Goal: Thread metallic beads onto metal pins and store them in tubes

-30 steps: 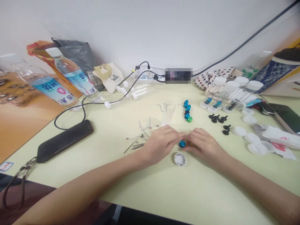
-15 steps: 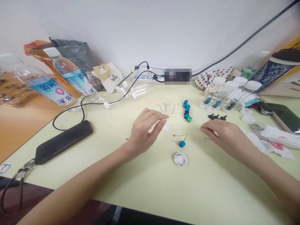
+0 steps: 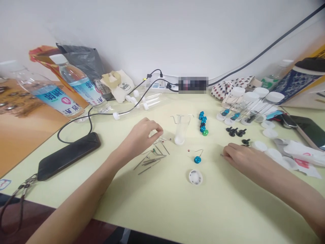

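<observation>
My left hand point(image 3: 141, 136) hovers over a loose pile of thin metal rods point(image 3: 152, 161), some with small coloured tips. Its thumb and forefinger curve together at the tips; whatever lies between them is too small to make out. My right hand point(image 3: 237, 156) rests low over the table, fingers closed, with the end of a thin metal rod peeking out at the fingertips. Between the hands stands a clear tube point(image 3: 182, 127) with bent wires across its top. A blue knob-like piece point(image 3: 197, 159) with a wire lies nearer me, behind a white cap point(image 3: 195, 177) holding tiny metal bits.
A row of blue, black and green pieces point(image 3: 203, 123) lies beyond. Black thumbscrew-like parts point(image 3: 236, 131), white lids point(image 3: 270, 132) and capped tubes point(image 3: 250, 101) sit right. Left are a power bank point(image 3: 69, 156), a cable and water bottles point(image 3: 78, 81).
My left hand has drawn back to the left, away from the clear tube, uncovering the metal rods. My right hand has come down nearer me, over the small bent metal rod.
</observation>
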Demonstrator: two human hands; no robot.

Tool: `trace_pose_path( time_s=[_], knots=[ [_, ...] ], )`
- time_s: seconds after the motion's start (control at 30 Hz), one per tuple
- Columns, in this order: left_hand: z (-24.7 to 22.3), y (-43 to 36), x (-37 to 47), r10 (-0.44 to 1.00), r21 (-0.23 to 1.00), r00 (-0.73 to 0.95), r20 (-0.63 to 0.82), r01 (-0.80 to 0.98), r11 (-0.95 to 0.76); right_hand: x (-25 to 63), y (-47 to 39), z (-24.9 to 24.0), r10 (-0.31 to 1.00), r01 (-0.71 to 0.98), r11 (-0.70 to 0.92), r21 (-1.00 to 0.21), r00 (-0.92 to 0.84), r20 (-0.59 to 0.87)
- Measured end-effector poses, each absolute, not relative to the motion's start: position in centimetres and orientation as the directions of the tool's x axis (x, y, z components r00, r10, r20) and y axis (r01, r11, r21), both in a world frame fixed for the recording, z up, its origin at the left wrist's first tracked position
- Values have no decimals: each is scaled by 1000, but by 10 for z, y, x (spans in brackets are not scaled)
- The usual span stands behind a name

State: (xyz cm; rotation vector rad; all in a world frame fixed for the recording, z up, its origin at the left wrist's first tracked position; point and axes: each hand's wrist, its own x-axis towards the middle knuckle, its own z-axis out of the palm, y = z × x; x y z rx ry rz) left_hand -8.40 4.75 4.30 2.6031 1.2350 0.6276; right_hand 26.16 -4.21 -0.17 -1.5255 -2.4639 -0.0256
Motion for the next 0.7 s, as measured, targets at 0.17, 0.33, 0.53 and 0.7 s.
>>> trace_pose_path(
  time_s=[0.17, 0.33, 0.53, 0.7],
  knots=[
    [42, 43, -75, 784, 350, 598, 168, 707, -615, 245, -39, 15, 939, 911, 337, -237, -344, 11],
    [50, 30, -63, 756, 398, 642, 131, 664, -633, 229, -45, 29, 969, 775, 247, -582, -198, 149],
    [56, 21, -64, 705, 453, 566, 428, 541, -709, 207, -57, 17, 967, 347, 252, -903, -119, 224],
    [46, -1, -49, 550, 366, 635, 542, 411, -835, 191, -71, -2, 945, 66, 288, -955, -182, 272]
  ],
)
